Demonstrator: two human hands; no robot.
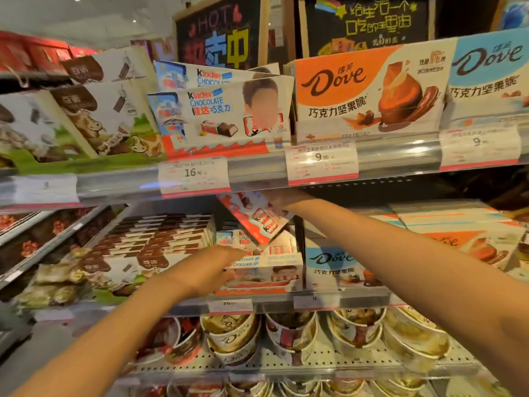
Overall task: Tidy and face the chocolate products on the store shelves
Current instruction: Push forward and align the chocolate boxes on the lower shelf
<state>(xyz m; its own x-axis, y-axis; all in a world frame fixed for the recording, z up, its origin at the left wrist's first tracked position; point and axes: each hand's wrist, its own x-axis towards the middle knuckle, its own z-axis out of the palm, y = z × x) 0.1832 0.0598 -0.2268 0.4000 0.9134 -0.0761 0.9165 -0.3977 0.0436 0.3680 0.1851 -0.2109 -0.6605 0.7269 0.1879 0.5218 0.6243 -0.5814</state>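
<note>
My right hand [282,200] is up under the lip of the upper shelf [257,170], and I've got a Kinder Chocolate box [254,214] tilted in the air above the Kinder stack [262,270] on the middle shelf. My grip sits on its upper end, though the shelf edge and price tag [194,175] hide my fingers, so I can't say just how they wrap it. My left hand [210,266] reaches flat toward the stack's front box, fingers fairly straight, touching or just shy of it, holding nothing. This box looks light, thin cardboard, stiff enough to keep its shape but easy to dent at a corner, and the printed face looks glossy, maybe slick; I'd judge the long edges the safest hold. Motion blur smears the stack's lettering, and how many boxes sit behind it I can't tell.
</note>
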